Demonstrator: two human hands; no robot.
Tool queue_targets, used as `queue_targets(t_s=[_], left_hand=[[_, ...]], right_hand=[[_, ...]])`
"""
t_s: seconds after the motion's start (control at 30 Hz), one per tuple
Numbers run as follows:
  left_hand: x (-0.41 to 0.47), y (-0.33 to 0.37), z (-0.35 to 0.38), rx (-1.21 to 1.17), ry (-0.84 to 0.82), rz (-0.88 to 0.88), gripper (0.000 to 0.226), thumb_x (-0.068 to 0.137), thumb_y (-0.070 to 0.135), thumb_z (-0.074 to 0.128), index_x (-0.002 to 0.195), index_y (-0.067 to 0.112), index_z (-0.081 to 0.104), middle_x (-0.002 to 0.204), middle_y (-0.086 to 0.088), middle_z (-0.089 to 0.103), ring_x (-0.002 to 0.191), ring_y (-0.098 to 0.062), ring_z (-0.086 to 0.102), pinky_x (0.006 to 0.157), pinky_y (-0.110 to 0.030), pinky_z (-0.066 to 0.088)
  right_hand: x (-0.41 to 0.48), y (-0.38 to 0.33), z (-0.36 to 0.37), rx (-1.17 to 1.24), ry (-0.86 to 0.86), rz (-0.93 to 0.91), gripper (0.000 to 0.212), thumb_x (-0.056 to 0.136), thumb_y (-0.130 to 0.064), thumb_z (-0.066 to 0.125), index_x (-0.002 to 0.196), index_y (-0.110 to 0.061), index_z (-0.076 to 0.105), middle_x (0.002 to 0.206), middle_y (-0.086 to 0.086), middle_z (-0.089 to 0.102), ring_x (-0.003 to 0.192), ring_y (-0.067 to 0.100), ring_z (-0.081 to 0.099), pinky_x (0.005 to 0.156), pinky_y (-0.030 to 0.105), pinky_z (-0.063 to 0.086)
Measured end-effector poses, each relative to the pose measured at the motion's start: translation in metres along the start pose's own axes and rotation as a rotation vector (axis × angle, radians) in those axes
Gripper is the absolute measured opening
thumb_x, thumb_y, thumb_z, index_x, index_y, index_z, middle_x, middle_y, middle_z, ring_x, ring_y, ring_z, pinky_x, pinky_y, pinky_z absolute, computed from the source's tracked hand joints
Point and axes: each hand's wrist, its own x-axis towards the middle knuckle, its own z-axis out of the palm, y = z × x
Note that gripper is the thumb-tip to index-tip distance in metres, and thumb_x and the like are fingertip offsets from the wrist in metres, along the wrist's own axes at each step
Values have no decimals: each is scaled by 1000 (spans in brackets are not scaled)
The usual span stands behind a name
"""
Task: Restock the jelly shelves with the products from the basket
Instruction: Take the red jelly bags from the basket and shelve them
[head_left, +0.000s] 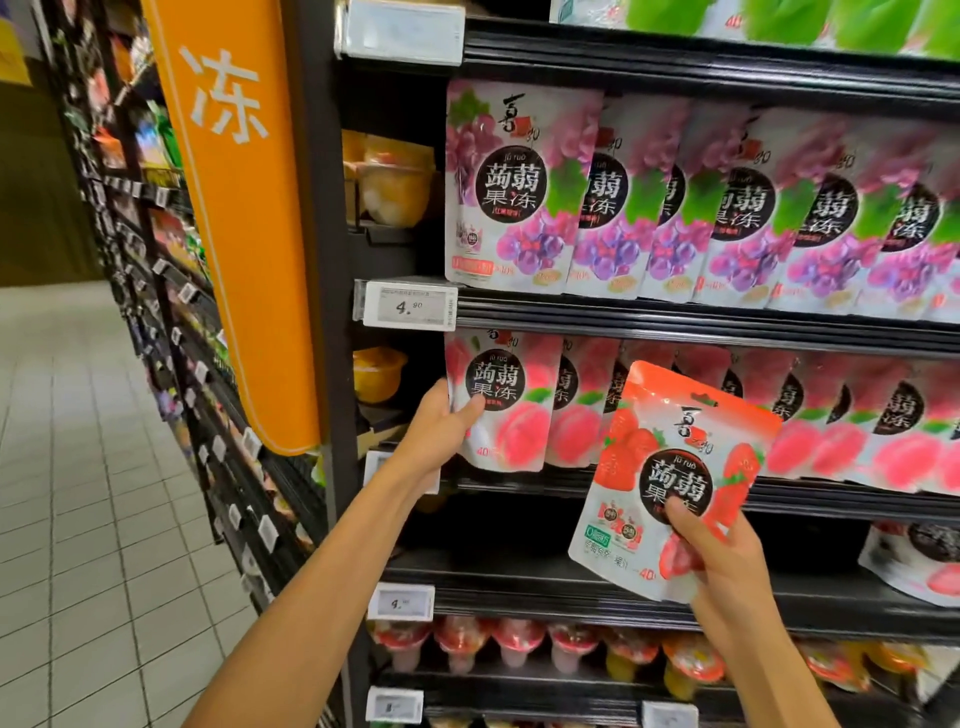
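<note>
left hand (441, 431): grasping the front peach jelly pouch (501, 400) at the left end of its row. the thumb lies across the pouch face and the fingers are tucked behind its left edge. the pouch stands upright on the peach shelf (524, 486), touching the next pouch to its right.

right hand (722, 561): grasping a strawberry jelly pouch (675, 467) by its lower right part, thumb pressed on the black round label, fingers behind. the pouch is held in the air in front of the shelving, tilted slightly to the right. it overlaps the peach row and the dark shelf (519, 577) below it.

shelving: a row of grape jelly pouches (675, 208) stands upright on the level above the peach row. green pouches (779, 21) fill the top level, blurred. at the right end of the dark shelf lies another pouch (914, 561) with red fruit on it. cup jellies (519, 644) line the level underneath.

other items: a price tag (410, 306) reading 4.90 sits on the rail under the grape row. an orange sign (234, 208) hangs on the left post. pale floor tiles (78, 467) run along the aisle.
</note>
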Motion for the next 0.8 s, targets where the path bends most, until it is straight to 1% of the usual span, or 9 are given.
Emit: queue_targets(t_s=[0.07,0.2,0.27,0.37,0.43,0.5,0.57,0.67,0.8], left_hand=[[3,-3,0,3,10,-2,27,98,10,53,123,20,51,106,14,64,96,0,60,73,-15,52],[1,-5,0,50,-43,-24,32,96,15,58,126,19,47,107,9,62,94,-9,56,78,-22,53],[0,-4,-2,123,22,-17,46,90,19,68,129,17,45,123,-1,60,108,-14,56,91,-34,53],[-6,-3,-2,304,187,26,78,79,26,79,141,10,34,143,-8,44,135,-24,37,110,-47,37],[-14,-5,4,363,262,63,89,74,27,83,143,9,29,144,-11,38,136,-26,32,111,-43,34],[-21,-7,12,429,320,117,94,69,27,87,141,10,29,139,-11,36,132,-25,31,105,-32,32],[-25,-9,22,493,330,156,96,63,30,90,137,11,32,133,-10,37,125,-24,34,99,-28,31],[-25,-9,35,594,332,163,104,60,35,91,140,9,29,134,-10,35,124,-24,35,101,-31,34],[-23,-10,39,555,351,184,102,63,24,90,143,14,28,136,-8,39,125,-23,36,101,-33,35]], right_hand=[[-1,-1,0,-5,1,-5,25,72,-23,74,81,-7,57,46,9,53,36,15,50,43,22,48],[-2,1,1,1,10,4,18,74,-20,73,78,-11,58,46,11,53,35,16,49,44,25,49],[-3,2,2,-2,10,7,18,73,-21,73,78,-11,58,46,11,53,35,16,49,43,24,49],[-5,3,2,-2,9,4,19,73,-21,73,80,-11,59,45,12,54,35,15,49,43,22,48],[-6,4,3,6,10,2,19,73,-21,73,81,-11,59,45,11,54,35,14,50,43,21,48],[-6,5,5,12,3,6,20,73,-21,73,84,-11,60,46,9,57,37,13,52,44,21,49],[-7,6,7,16,-3,13,21,73,-20,72,87,-10,60,50,6,62,41,12,58,46,21,51],[-8,7,6,8,-7,17,24,73,-20,73,90,-8,61,51,8,62,41,14,59,47,22,52],[-10,6,1,-8,1,12,31,71,-24,75,92,-6,61,49,12,59,37,17,54,45,23,50]])
